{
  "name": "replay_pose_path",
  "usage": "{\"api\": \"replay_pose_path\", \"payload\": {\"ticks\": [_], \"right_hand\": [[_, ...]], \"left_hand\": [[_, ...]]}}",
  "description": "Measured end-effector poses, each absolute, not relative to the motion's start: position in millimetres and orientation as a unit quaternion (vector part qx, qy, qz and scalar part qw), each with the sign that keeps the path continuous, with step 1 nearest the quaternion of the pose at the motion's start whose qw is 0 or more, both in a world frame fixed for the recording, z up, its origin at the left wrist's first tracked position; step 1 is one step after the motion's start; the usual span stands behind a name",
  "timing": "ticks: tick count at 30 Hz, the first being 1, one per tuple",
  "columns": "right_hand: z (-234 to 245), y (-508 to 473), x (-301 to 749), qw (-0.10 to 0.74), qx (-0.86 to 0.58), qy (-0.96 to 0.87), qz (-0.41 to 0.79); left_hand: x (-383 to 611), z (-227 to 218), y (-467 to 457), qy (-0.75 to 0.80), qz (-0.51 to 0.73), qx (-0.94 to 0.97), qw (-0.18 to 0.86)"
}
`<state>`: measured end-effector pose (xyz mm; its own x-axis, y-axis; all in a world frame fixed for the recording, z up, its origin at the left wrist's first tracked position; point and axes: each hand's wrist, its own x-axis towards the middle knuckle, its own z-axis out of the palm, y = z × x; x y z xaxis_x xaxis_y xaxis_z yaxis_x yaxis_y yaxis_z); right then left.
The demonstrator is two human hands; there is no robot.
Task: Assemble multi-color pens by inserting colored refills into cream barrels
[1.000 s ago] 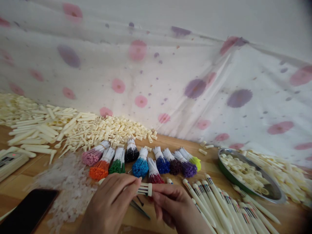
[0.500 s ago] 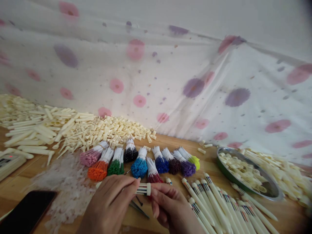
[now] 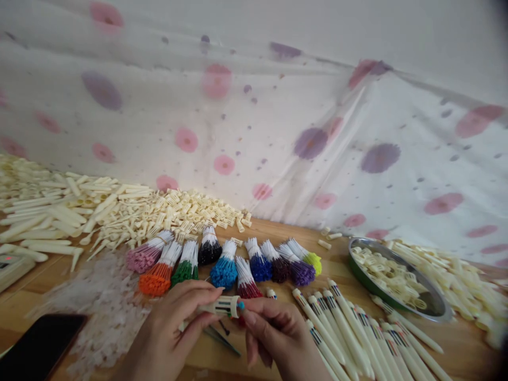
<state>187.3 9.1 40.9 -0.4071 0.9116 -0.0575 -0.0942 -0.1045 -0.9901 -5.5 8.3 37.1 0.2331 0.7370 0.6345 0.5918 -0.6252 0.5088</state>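
1. Beyond the left hand (image 3: 170, 323) and right hand (image 3: 275, 328), bundles (image 3: 223, 272) form a barrier.
2. Pens (image 3: 345, 328) crowd the right hand's outer side.
3. Scraps (image 3: 111, 296) and phone (image 3: 39, 344) flank the left hand.
4. Bare counter (image 3: 334, 265) opens between bundles and dish (image 3: 432, 307).

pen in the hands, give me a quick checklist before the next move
1. Left hand grip on the pen: ok, fingers close around it.
2. Blue tip at the pen's end: ok, it shows there.
3. Blue tip flush with the rim: not ok, it sticks out.
4. Right hand grip on the blue tip: cannot tell, thumb and finger are right beside it, contact unclear.
5. All slots filled: cannot tell, only one side of the pen shows.
6. Phone apart from the left hand: ok.
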Motion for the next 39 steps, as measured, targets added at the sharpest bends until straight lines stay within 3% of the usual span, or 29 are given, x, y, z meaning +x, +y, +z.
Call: {"api": "replay_pose_path", "payload": {"ticks": [7, 12, 15, 20, 23, 30, 39], "right_hand": [[42, 7, 187, 0.388, -0.366, -0.512, 0.673], [48, 5, 187, 0.372, -0.398, -0.545, 0.638], [50, 5, 188, 0.371, -0.411, -0.661, 0.506], [50, 7, 194, 0.402, -0.347, -0.84, 0.11], [49, 8, 195, 0.432, -0.344, -0.833, 0.03], [59, 7, 196, 0.386, -0.33, -0.861, -0.022], [68, 8, 203, 0.434, -0.333, -0.831, 0.102]], "left_hand": [[-4, 42, 6, 0.416, 0.456, 0.787, -0.005], [-2, 37, 6, 0.419, 0.452, 0.788, -0.004], [-2, 32, 7, 0.419, 0.439, 0.795, 0.014], [-6, 30, 9, 0.419, 0.428, 0.799, 0.052], [-10, 31, 11, 0.415, 0.405, 0.809, 0.098], [-8, 32, 14, 0.423, 0.414, 0.78, 0.201], [-6, 26, 17, 0.41, 0.417, 0.743, 0.325]]}}
